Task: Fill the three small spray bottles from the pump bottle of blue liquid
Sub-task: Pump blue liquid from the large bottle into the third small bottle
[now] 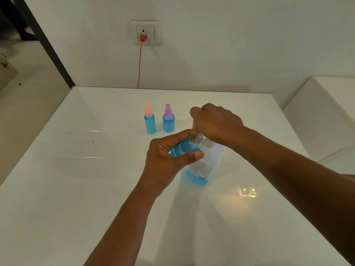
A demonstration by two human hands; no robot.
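My left hand (165, 158) grips a small clear spray bottle (185, 148) holding blue liquid, tilted with its uncapped threaded neck toward the pump bottle. My right hand (215, 122) is closed over the top of the pump bottle (203, 167); its pump head is hidden under the hand. The pump bottle stands on the white table (76, 189), white-labelled, with blue liquid low in it. Behind stand two filled small spray bottles, one with a pink cap (150, 120) and one with a purple cap (168, 120).
A wall rises right behind the table's far edge, with a socket (146, 32) and a red plug and cord (139, 64) dropping behind the table. A white cabinet (326, 120) stands to the right. Open floor lies to the left.
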